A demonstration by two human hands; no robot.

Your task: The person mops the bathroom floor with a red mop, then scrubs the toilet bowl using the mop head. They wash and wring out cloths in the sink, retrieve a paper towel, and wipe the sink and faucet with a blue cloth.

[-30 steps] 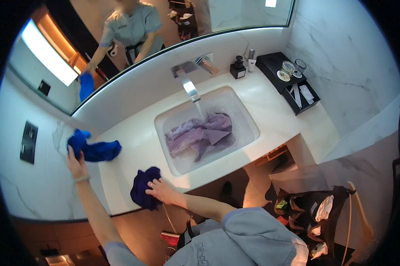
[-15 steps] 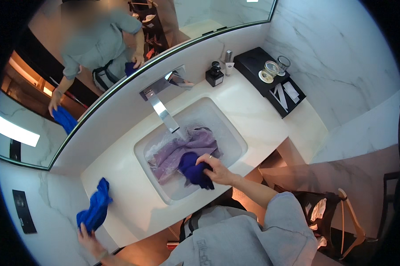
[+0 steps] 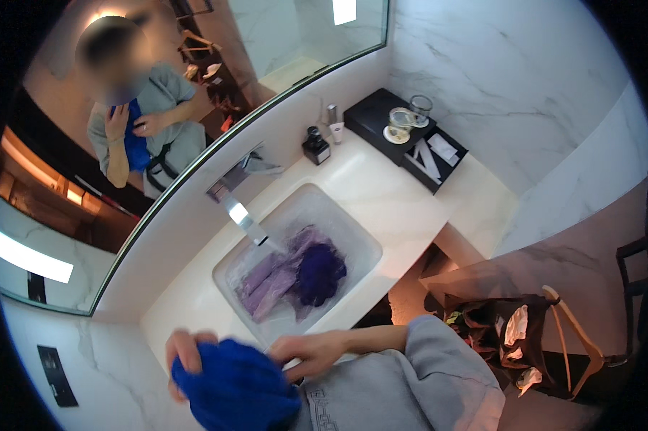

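Dark purple cloth: since the earlier frame, this cloth (image 3: 319, 274) has gone from the right hand (image 3: 311, 353) into the sink (image 3: 367, 228), where it sits bunched in the water.
Blue cloth: this cloth (image 3: 238, 391), out to the left over the surface (image 3: 363, 169) half a second ago, is now drawn in before the person's chest, near the lower edge of the view.
Left hand: the left hand (image 3: 187, 357) has its fingers closed over the blue cloth's upper left edge; motion blurs them.
Right hand: let go of the purple cloth and come back to the blue one, its fingers bent at the upper right edge; the tips are partly hidden, so I cannot tell how tight the grip is.
Mauve cloth: this cloth (image 3: 265, 289) lies soaking in the sink, the dark one overlapping its right side.
Tap: the spout (image 3: 245, 219) reaches over the basin, and water appears to run from it.
What it means: two cloths are now in the water, only the blue one is out of it, and both hands are at that one.
Mirror: the reflection (image 3: 133, 136) also shows both hands at the blue cloth.
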